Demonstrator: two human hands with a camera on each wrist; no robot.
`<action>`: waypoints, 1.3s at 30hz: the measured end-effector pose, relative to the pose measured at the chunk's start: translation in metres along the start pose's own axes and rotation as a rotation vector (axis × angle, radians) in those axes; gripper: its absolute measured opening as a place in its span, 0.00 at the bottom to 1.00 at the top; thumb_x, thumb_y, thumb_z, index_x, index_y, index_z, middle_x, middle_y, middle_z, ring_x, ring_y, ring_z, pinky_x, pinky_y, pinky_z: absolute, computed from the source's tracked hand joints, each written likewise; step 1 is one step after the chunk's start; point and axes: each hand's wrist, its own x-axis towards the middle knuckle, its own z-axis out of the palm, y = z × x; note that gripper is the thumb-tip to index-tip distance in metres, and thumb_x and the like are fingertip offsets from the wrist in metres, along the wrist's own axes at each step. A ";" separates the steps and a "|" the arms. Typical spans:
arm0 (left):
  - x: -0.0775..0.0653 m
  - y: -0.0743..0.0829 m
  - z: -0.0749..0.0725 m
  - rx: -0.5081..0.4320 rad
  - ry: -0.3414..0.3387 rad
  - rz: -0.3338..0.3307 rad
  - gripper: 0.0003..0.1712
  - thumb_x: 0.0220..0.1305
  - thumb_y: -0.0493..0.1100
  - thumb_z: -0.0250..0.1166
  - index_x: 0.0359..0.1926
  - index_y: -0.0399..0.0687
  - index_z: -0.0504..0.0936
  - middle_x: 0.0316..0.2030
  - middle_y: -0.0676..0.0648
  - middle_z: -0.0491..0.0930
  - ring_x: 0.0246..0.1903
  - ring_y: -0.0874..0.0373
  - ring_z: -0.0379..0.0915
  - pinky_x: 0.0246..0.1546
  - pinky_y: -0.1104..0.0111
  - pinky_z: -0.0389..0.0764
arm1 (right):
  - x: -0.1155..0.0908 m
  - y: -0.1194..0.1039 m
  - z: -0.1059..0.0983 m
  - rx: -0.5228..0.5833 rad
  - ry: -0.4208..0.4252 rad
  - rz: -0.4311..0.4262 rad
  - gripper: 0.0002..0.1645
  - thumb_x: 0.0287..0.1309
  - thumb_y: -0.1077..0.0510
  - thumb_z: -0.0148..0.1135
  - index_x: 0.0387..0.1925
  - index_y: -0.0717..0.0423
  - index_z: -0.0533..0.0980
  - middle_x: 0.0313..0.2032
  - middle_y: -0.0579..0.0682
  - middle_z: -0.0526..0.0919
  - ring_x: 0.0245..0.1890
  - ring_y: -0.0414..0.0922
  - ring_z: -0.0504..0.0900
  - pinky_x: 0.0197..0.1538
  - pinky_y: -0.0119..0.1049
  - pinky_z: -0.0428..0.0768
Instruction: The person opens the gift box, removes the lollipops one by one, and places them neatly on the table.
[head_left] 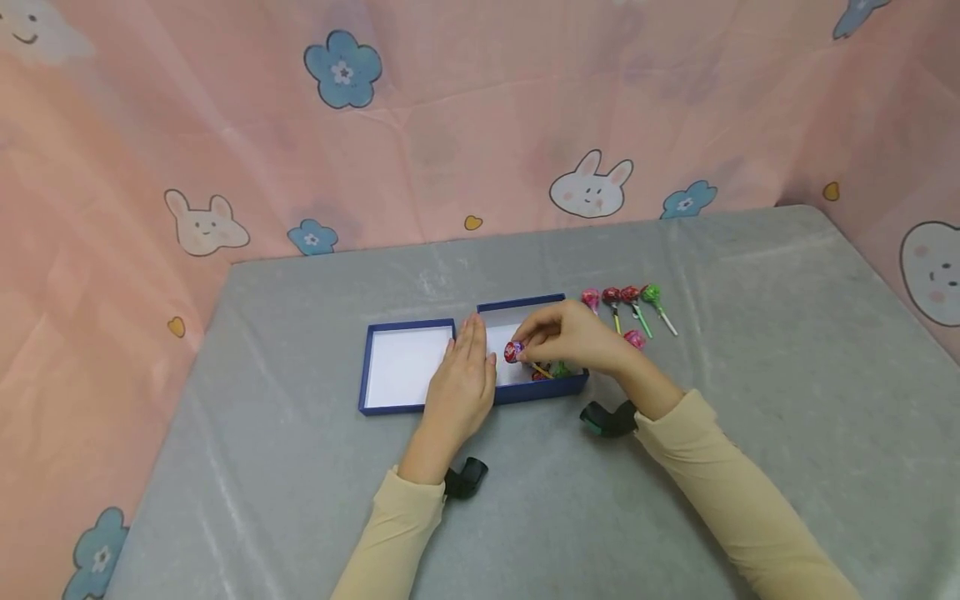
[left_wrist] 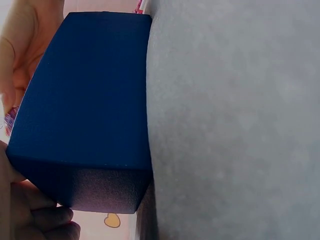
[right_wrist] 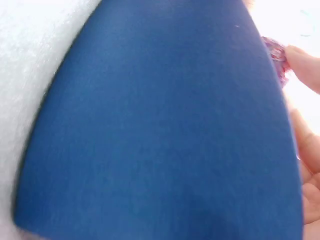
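One pink cloth backdrop (head_left: 465, 117) rises behind one grey table (head_left: 262, 500); it bears two printed rabbit heads, at least four blue flowers and three small yellow hearts. Two cream sleeves reach in from the near side, the right sleeve (head_left: 750, 500) and the left sleeve (head_left: 397, 529).

Two rectangular blue pieces with white interiors lie side by side: a deeper blue box (head_left: 536, 391) on the right, a shallow blue tray (head_left: 363, 367) on the left. The left hand, which hides part of the seam, leaves unclear whether they touch.

The left hand (head_left: 459, 379) rests against the box's left end, its long fingers straight and pressed together in the head view. The right hand (head_left: 577, 333) is above the box, thumb and fingers pinching one red-and-purple wrapped lollipop (head_left: 513, 352) by its wrapped head, over the box's interior.

Two black devices show at the wrists, one at the left (head_left: 467, 478), one at the right (head_left: 609, 419).

Five lollipops lie on the table beyond the right hand: four in a row, pink (head_left: 590, 298), dark red (head_left: 612, 295), red (head_left: 630, 294) and green (head_left: 651, 293), and a second pink one (head_left: 634, 338) nearer. Inside the box at least two more show, one red (head_left: 538, 376), one green (head_left: 560, 370); the right hand partly covers that area, so their full number cannot be told.
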 end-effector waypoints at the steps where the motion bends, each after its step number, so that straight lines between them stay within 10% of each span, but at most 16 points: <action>1: 0.000 0.000 0.000 0.000 0.002 0.002 0.30 0.72 0.42 0.46 0.68 0.27 0.56 0.68 0.34 0.57 0.68 0.46 0.52 0.65 0.53 0.57 | -0.002 0.000 -0.001 0.016 0.024 0.003 0.11 0.50 0.65 0.69 0.37 0.66 0.82 0.30 0.52 0.84 0.29 0.48 0.82 0.33 0.35 0.80; 15: 0.001 0.000 -0.001 0.016 0.000 -0.001 0.30 0.72 0.41 0.46 0.68 0.26 0.56 0.68 0.34 0.56 0.68 0.45 0.52 0.65 0.53 0.57 | -0.024 0.005 -0.019 0.218 0.278 -0.062 0.13 0.52 0.69 0.65 0.40 0.75 0.78 0.30 0.46 0.85 0.31 0.39 0.83 0.38 0.31 0.80; 23: 0.001 0.000 -0.001 0.008 -0.004 -0.003 0.30 0.72 0.41 0.46 0.68 0.27 0.55 0.68 0.34 0.55 0.68 0.46 0.51 0.66 0.54 0.56 | -0.036 0.005 -0.031 0.278 0.303 -0.080 0.09 0.53 0.68 0.66 0.37 0.57 0.83 0.33 0.45 0.85 0.32 0.38 0.83 0.35 0.28 0.78; 39: 0.000 0.000 -0.001 0.016 -0.003 0.001 0.30 0.71 0.41 0.48 0.68 0.26 0.55 0.68 0.34 0.56 0.68 0.45 0.52 0.65 0.53 0.58 | -0.072 0.016 -0.054 0.374 0.424 -0.090 0.13 0.55 0.73 0.61 0.36 0.55 0.84 0.35 0.44 0.84 0.31 0.37 0.83 0.40 0.26 0.80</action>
